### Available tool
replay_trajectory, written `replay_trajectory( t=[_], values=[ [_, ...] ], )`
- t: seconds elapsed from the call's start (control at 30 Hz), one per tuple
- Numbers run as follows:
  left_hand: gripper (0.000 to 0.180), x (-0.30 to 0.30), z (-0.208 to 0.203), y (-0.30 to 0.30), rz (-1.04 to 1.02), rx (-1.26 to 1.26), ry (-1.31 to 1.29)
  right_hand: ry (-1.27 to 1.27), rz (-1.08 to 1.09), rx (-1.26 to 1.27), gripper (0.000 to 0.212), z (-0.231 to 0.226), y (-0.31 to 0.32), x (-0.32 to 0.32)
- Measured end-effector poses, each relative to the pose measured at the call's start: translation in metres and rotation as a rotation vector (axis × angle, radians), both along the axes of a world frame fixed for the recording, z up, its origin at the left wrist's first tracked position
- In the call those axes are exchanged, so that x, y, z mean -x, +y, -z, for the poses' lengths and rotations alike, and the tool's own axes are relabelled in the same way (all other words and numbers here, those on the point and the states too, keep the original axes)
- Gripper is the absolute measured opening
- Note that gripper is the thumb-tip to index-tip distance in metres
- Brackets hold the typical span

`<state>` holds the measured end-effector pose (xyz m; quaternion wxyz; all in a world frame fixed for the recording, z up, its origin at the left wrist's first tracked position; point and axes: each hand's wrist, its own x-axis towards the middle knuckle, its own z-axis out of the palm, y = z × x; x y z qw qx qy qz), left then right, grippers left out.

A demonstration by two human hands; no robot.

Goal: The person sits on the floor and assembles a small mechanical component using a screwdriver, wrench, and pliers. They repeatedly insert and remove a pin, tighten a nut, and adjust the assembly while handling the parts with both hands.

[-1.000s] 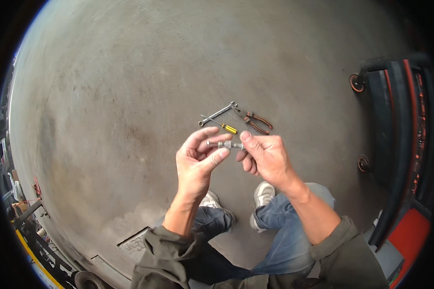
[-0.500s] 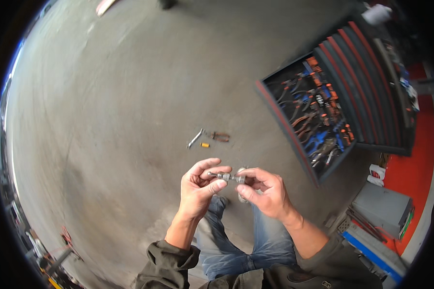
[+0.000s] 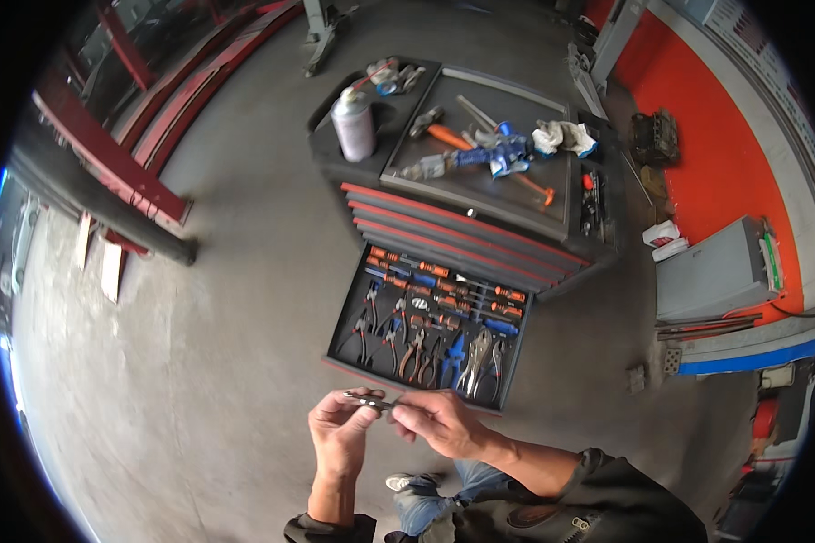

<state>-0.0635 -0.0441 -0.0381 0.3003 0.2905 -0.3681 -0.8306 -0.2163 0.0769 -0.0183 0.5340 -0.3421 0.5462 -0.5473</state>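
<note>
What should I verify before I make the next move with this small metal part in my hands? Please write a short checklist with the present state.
1. Metal part supported on both sides: ok, fingers of the left hand and right hand hold it.
2. Metal part clean and undamaged: cannot tell, too small here.
3. Drawer open, tools visible: ok, pliers and screwdrivers lie inside.
4. Enough space between hands and drawer: cannot tell, one view only.
5. Spray can upright: ok.
6. Cabinet top tidy: not ok, a hammer and a blue tool lie crowded together.
</note>
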Motion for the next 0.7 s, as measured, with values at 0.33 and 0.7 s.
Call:
replay_trajectory(
  t=[0.33, 0.7],
  values=[
    [0.035, 0.243, -0.029, -0.077, 0.379, 0.651, -0.404, -0.155, 0.487, 0.016, 0.024, 0.024, 0.03, 0.175],
    [0.049, 0.445, 0.013, -0.123, 0.48, 1.838, -0.653, -0.214, 0.723, -0.014, 0.024, 0.051, 0.076, 0.226]
  ],
)
